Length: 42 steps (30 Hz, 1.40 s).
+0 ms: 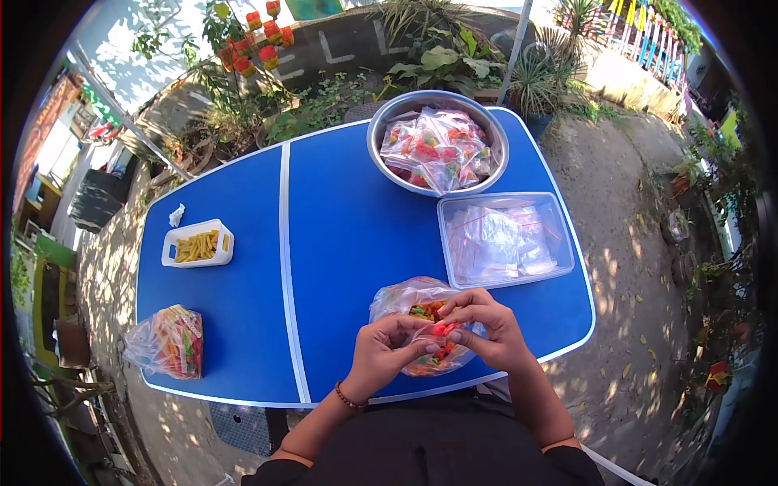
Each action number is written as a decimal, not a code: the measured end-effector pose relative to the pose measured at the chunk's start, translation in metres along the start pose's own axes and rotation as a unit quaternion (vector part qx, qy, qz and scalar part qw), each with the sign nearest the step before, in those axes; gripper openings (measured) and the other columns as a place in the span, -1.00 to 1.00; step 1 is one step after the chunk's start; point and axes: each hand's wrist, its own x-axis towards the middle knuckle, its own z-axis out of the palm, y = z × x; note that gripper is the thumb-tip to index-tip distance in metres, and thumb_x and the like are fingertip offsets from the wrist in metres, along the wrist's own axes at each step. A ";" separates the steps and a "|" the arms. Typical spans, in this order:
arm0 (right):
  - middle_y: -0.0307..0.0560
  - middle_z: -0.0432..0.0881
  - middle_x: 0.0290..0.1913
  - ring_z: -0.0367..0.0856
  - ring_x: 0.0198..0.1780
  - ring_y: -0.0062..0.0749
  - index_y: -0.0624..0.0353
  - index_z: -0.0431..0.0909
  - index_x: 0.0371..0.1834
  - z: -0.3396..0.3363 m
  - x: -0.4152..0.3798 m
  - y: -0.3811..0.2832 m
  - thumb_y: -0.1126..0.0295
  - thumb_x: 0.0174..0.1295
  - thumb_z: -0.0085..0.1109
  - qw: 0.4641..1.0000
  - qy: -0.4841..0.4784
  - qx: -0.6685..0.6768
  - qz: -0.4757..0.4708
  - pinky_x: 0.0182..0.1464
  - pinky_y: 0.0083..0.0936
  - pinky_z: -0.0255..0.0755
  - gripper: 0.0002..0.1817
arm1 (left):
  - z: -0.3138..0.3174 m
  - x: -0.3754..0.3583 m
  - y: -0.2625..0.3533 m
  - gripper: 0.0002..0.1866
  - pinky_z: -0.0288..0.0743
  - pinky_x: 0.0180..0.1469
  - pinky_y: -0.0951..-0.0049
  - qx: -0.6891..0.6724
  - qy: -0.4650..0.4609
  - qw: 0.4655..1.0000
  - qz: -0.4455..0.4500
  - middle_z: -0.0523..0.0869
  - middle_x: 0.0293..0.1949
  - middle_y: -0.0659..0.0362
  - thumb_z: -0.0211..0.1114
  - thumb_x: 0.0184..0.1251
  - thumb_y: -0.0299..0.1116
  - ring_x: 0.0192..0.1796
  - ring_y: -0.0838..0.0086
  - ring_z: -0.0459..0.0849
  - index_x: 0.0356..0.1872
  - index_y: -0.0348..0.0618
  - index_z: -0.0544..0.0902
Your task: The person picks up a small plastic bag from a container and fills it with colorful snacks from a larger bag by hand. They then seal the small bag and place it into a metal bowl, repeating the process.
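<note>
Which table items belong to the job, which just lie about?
Likely job: red piece in right hand, open bag of colourful pieces, clear tub of bags, bowl of filled bags.

Seemingly idle: white scrap, tub of yellow sticks, plastic bag far left.

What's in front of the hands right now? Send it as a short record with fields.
left hand: fingers pinching a small clear bag
right hand: fingers close about a red piece; grip unclear
below the hands: large open plastic bag of colourful pieces
ahead, to the right: clear box of flat clear bags
beyond the box: metal bowl of filled packets
table's left part: white tub of yellow sticks; filled plastic bag nearer
</note>
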 end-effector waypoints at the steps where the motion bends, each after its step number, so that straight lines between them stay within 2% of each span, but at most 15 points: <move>1: -0.13 0.70 0.01 0.52 0.12 -0.27 0.13 0.79 -0.14 -0.001 0.001 -0.003 0.46 0.18 0.42 0.999 0.000 -0.051 -0.009 0.20 -0.26 0.39 -0.82 | -0.001 0.000 -0.001 -0.64 0.73 0.09 0.46 0.000 -0.003 1.000 0.000 0.79 -0.04 -0.04 0.49 0.28 -0.56 -0.01 0.41 0.81 0.07 -0.45 0.64; 6: -0.10 0.65 0.04 0.50 0.06 -0.09 0.14 0.76 -0.23 -0.002 0.003 -0.036 0.47 0.14 0.40 0.944 -0.018 -0.321 -0.070 0.16 -0.23 0.43 -0.87 | 0.005 0.000 0.012 -0.63 0.73 0.02 0.48 0.164 -0.010 0.986 0.027 0.84 -0.09 0.04 0.51 0.28 -0.47 -0.06 0.49 0.82 0.08 -0.36 0.71; 9: -0.09 0.64 0.03 0.51 0.06 -0.09 0.16 0.74 -0.28 0.001 0.001 -0.038 0.47 0.11 0.41 0.927 -0.010 -0.370 -0.066 0.15 -0.21 0.44 -0.88 | 0.008 0.000 0.013 -0.65 0.71 0.02 0.50 0.257 -0.017 0.964 0.060 0.85 -0.11 0.07 0.51 0.29 -0.42 -0.06 0.53 0.82 0.06 -0.32 0.74; 12: -0.10 0.63 0.03 0.52 0.09 -0.13 0.17 0.72 -0.32 0.000 0.001 -0.040 0.51 0.11 0.40 0.949 -0.015 -0.314 0.002 0.16 -0.23 0.43 -0.92 | 0.008 0.001 0.014 -0.67 0.69 0.02 0.49 0.292 -0.054 0.951 0.085 0.85 -0.09 0.06 0.47 0.34 -0.39 -0.05 0.50 0.82 0.07 -0.32 0.74; 13: -0.09 0.64 -0.01 0.53 0.06 -0.13 0.19 0.71 -0.32 0.001 0.001 -0.039 0.52 0.11 0.40 0.958 -0.005 -0.285 -0.006 0.14 -0.24 0.45 -0.91 | 0.008 0.001 0.014 -0.68 0.69 0.02 0.49 0.298 -0.072 0.948 0.089 0.84 -0.08 0.06 0.46 0.36 -0.39 -0.05 0.48 0.82 0.07 -0.32 0.74; 15: -0.08 0.65 -0.07 0.57 0.01 -0.13 0.22 0.70 -0.31 0.002 0.004 -0.034 0.54 0.10 0.40 0.974 0.015 -0.227 -0.021 0.10 -0.26 0.48 -0.89 | 0.007 0.001 0.004 -0.69 0.68 0.08 0.44 0.142 -0.047 0.988 0.026 0.83 -0.04 0.03 0.40 0.43 -0.39 -0.01 0.42 0.82 0.09 -0.34 0.71; 18: -0.02 0.67 -0.14 0.66 -0.13 -0.18 0.22 0.71 -0.22 0.004 0.002 -0.025 0.48 0.16 0.41 0.987 0.112 -0.084 0.081 -0.05 -0.32 0.54 -0.86 | 0.003 0.005 0.001 -0.71 0.66 0.17 0.38 -0.003 0.007 1.000 -0.019 0.80 0.02 -0.03 0.31 0.51 -0.37 0.06 0.34 0.80 0.11 -0.36 0.66; 21: 0.03 0.68 -0.14 0.70 -0.18 -0.11 0.24 0.69 -0.15 0.001 -0.001 -0.019 0.49 0.15 0.37 0.974 0.035 -0.157 0.162 -0.07 -0.29 0.59 -0.80 | -0.005 0.007 0.000 -0.71 0.65 0.25 0.27 -0.086 0.050 0.994 -0.051 0.75 0.09 -0.11 0.21 0.58 -0.36 0.16 0.25 0.76 0.14 -0.35 0.58; 23: 0.06 0.68 -0.15 0.70 -0.15 -0.06 0.24 0.68 -0.14 0.006 -0.007 -0.003 0.48 0.14 0.35 0.951 -0.053 -0.283 0.109 -0.05 -0.23 0.60 -0.79 | -0.005 0.009 0.002 -0.72 0.66 0.24 0.20 -0.133 0.074 0.987 -0.058 0.74 0.09 -0.14 0.19 0.60 -0.35 0.16 0.22 0.76 0.13 -0.34 0.58; 24: 0.07 0.68 -0.16 0.71 -0.13 -0.03 0.24 0.67 -0.14 0.008 -0.008 -0.001 0.47 0.14 0.35 0.931 -0.097 -0.343 0.081 -0.03 -0.20 0.60 -0.78 | -0.006 0.009 0.003 -0.71 0.66 0.25 0.19 -0.141 0.075 0.985 -0.065 0.73 0.10 -0.15 0.18 0.60 -0.34 0.17 0.21 0.75 0.15 -0.34 0.57; 27: 0.13 0.65 -0.20 0.69 -0.11 0.09 0.24 0.66 -0.14 0.024 -0.009 -0.006 0.44 0.12 0.33 0.894 -0.115 -0.425 0.078 -0.01 -0.12 0.59 -0.76 | -0.008 0.009 0.003 -0.68 0.64 0.27 0.17 -0.164 0.082 0.979 -0.084 0.72 0.12 -0.17 0.16 0.61 -0.33 0.18 0.19 0.74 0.19 -0.36 0.56; 30: 0.15 0.63 -0.25 0.68 -0.11 0.10 0.24 0.66 -0.18 0.031 -0.009 0.004 0.42 0.13 0.34 0.880 -0.115 -0.445 0.120 -0.02 -0.13 0.59 -0.79 | -0.009 0.008 0.002 -0.66 0.63 0.27 0.17 -0.178 0.087 0.976 -0.094 0.73 0.11 -0.16 0.16 0.62 -0.32 0.18 0.19 0.74 0.20 -0.39 0.56; 33: 0.16 0.63 -0.22 0.68 -0.13 0.09 0.26 0.68 -0.18 0.027 -0.008 0.012 0.43 0.14 0.33 0.896 -0.109 -0.409 0.137 -0.04 -0.16 0.61 -0.80 | -0.011 0.008 0.001 -0.66 0.64 0.26 0.19 -0.173 0.085 0.977 -0.089 0.73 0.12 -0.15 0.13 0.63 -0.31 0.18 0.20 0.74 0.19 -0.39 0.56; 39: 0.15 0.67 -0.16 0.71 -0.16 0.08 0.30 0.69 -0.12 0.007 -0.008 0.006 0.55 0.13 0.30 0.936 -0.054 -0.339 0.079 -0.05 -0.24 0.63 -0.77 | -0.013 0.009 0.005 -0.69 0.67 0.20 0.24 -0.135 0.104 0.983 -0.070 0.72 0.16 -0.11 0.11 0.65 -0.30 0.18 0.24 0.75 0.17 -0.33 0.59; 42: 0.11 0.69 -0.13 0.74 -0.16 0.00 0.31 0.70 -0.13 0.001 -0.007 0.004 0.61 0.12 0.29 0.951 -0.034 -0.302 0.046 -0.03 -0.29 0.64 -0.78 | -0.012 0.009 0.007 -0.69 0.68 0.19 0.25 -0.122 0.115 0.983 -0.077 0.72 0.17 -0.10 0.13 0.64 -0.29 0.18 0.25 0.75 0.17 -0.29 0.58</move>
